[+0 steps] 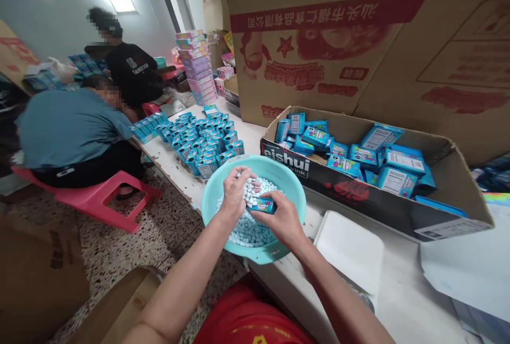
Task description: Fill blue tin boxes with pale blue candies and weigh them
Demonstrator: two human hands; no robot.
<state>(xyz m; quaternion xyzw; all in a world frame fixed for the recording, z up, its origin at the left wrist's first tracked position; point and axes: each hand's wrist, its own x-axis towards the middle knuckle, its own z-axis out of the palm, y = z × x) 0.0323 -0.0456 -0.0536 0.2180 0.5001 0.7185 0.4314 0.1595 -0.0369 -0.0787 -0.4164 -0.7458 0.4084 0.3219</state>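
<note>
A turquoise plastic basin [292, 171] full of small pale candies [249, 232] stands at the table's front edge. Above it, my left hand [236, 191] is cupped around a heap of the candies. My right hand [281, 216] grips a small blue candy box [263, 205] between thumb and fingers, tilted toward the heap. The box's near end meets the candies in my left palm; its opening is hidden from me. Behind the basin, many blue boxes [199, 139] stand packed together on the table, several with dark openings on top.
To the right, a long open carton [303, 169] holds filled-looking blue boxes. A white flat scale-like device [350, 248] lies before it. Large cardboard cartons [330, 57] rise behind. Two people sit at the left, one on a red stool [99, 200]. Stacked pink and purple boxes [197, 65] stand farther back.
</note>
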